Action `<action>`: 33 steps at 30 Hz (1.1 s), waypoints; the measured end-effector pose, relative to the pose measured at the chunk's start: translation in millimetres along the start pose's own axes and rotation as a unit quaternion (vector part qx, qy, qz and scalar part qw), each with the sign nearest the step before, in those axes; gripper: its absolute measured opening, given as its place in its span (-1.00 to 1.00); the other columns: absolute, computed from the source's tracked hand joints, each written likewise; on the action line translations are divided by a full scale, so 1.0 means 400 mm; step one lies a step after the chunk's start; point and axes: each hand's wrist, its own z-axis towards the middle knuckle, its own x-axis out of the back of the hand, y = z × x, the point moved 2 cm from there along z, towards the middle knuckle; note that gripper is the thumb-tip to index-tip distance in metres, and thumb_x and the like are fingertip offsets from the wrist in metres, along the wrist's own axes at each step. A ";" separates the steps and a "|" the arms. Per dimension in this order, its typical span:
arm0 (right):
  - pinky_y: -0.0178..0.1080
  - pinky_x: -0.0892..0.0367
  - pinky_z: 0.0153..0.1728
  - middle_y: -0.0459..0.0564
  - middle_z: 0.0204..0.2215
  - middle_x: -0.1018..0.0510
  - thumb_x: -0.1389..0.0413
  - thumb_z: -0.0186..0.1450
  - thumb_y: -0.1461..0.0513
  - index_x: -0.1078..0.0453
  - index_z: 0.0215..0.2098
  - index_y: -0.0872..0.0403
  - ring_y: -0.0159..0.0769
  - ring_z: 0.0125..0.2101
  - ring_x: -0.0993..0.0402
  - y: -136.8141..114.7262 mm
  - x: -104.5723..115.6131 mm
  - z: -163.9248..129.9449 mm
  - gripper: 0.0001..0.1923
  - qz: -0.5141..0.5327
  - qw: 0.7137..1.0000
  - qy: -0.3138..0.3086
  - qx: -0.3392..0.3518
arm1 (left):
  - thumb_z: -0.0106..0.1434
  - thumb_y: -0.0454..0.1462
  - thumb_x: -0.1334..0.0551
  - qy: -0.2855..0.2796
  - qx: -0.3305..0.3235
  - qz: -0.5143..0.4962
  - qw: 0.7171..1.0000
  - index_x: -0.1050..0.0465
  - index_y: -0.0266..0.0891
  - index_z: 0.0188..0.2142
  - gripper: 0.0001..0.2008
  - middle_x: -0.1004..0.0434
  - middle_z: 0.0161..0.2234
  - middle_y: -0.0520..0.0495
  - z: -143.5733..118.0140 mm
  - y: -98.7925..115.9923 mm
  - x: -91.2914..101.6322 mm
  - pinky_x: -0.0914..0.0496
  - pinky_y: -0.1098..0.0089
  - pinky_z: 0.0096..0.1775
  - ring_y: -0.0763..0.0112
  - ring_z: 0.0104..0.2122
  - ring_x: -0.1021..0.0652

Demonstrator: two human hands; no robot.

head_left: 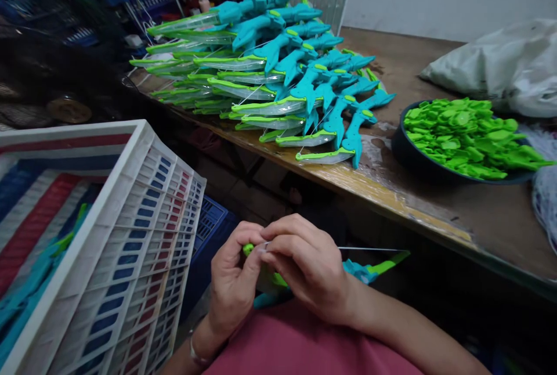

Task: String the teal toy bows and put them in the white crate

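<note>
Both your hands are together in your lap, below the table edge (383,189). Left hand (232,282) and right hand (304,267) are pinched on the same toy bow (369,269), teal and green, which sticks out to the right from under your right wrist. A thin string (369,248) runs from your fingertips out toward the bow's green tip.

Looks like you're fixing the string at the green end piece (248,248) between your thumbs. Judgement calls on doing it clean:

- Keep the left hand as the clamp and let the right do the fine work.
- Keep the string taut and straight; slack probably lets it slip off.
- The actual attachment point is hidden by your fingers, so I can't tell whether it's seated. Check by feel before letting go.
- Hold the bow clear of your shirt (296,346) so the string doesn't snag.

Finished bows (261,67) are stacked on the table, green parts sit in the dark bowl (402,151), and a white crate (130,259) stands at your left.
</note>
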 end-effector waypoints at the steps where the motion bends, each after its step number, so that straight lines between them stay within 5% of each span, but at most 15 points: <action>1: -0.27 -0.48 -0.22 0.07 -0.23 -0.57 -0.16 0.45 0.33 -0.42 -0.15 0.14 -0.33 -0.23 -0.49 0.006 -0.002 -0.001 -0.99 0.007 1.000 0.004 -0.023 | 0.48 -0.30 -0.21 -0.005 0.001 -0.004 1.000 -0.47 -0.10 -0.15 -0.93 -0.43 -0.17 0.02 0.000 0.000 -0.001 -0.34 0.44 -0.10 0.41 -0.16 -0.46; 6: -0.35 -0.33 -0.37 -0.11 -0.41 -0.47 -0.24 0.43 0.25 -0.42 -0.30 0.10 -0.44 -0.40 -0.39 0.036 -0.017 -0.009 -0.86 0.084 0.986 0.018 -0.145 | 0.48 -0.32 -0.20 -0.016 0.020 -0.067 0.997 -0.49 -0.12 -0.17 -0.90 -0.38 -0.22 0.01 0.004 -0.009 0.003 -0.33 0.43 -0.12 0.39 -0.16 -0.42; 10: -0.37 -0.32 -0.40 -0.15 -0.45 -0.45 -0.24 0.43 0.23 -0.40 -0.39 0.09 -0.47 -0.45 -0.39 0.053 -0.032 -0.020 -0.77 0.144 0.973 0.031 -0.179 | 0.49 -0.29 -0.18 -0.042 0.032 -0.134 0.990 -0.52 -0.13 -0.16 -0.87 -0.35 -0.24 0.01 0.009 -0.019 0.005 -0.34 0.45 -0.27 0.44 -0.29 -0.41; 17: -0.30 -0.39 -0.33 -0.06 -0.41 -0.53 -0.18 0.47 0.28 -0.42 -0.28 0.09 -0.38 -0.38 -0.45 0.050 -0.025 -0.023 -0.87 0.065 0.995 -0.022 -0.072 | 0.45 -0.24 -0.26 -0.008 0.073 -0.186 0.980 -0.51 -0.17 -0.30 -0.84 -0.36 -0.34 0.03 0.021 -0.022 0.000 -0.31 0.49 -0.41 0.50 -0.43 -0.40; 23: -0.14 -0.51 -0.14 0.18 -0.06 -0.54 -0.01 0.51 0.36 -0.36 -0.12 0.10 -0.22 -0.08 -0.48 0.038 -0.012 -0.008 -0.89 -0.005 0.998 -0.041 0.038 | 0.39 -0.17 -0.33 -0.041 0.151 -0.216 0.964 -0.54 -0.21 -0.32 -0.82 -0.37 -0.45 0.07 0.024 -0.028 0.007 -0.26 0.51 -0.46 0.55 -0.52 -0.36; 26: -0.16 -0.49 -0.20 0.14 -0.18 -0.55 0.03 0.51 0.38 -0.33 -0.14 0.12 -0.24 -0.18 -0.45 0.033 -0.011 -0.006 -0.87 -0.043 0.994 -0.062 0.081 | 0.37 -0.20 -0.35 -0.043 0.158 -0.220 0.962 -0.52 -0.22 -0.36 -0.81 -0.39 -0.45 0.07 0.026 -0.032 0.008 -0.28 0.53 -0.45 0.56 -0.51 -0.38; 33: -0.30 -0.38 -0.30 -0.02 -0.32 -0.49 -0.02 0.49 0.38 -0.33 -0.21 0.09 -0.36 -0.32 -0.41 0.027 -0.002 -0.017 -0.88 0.015 0.993 -0.059 -0.104 | 0.41 -0.28 -0.29 -0.034 0.125 -0.137 0.982 -0.53 -0.20 -0.35 -0.84 -0.44 -0.36 0.07 0.018 -0.046 0.014 -0.34 0.50 -0.46 0.57 -0.54 -0.46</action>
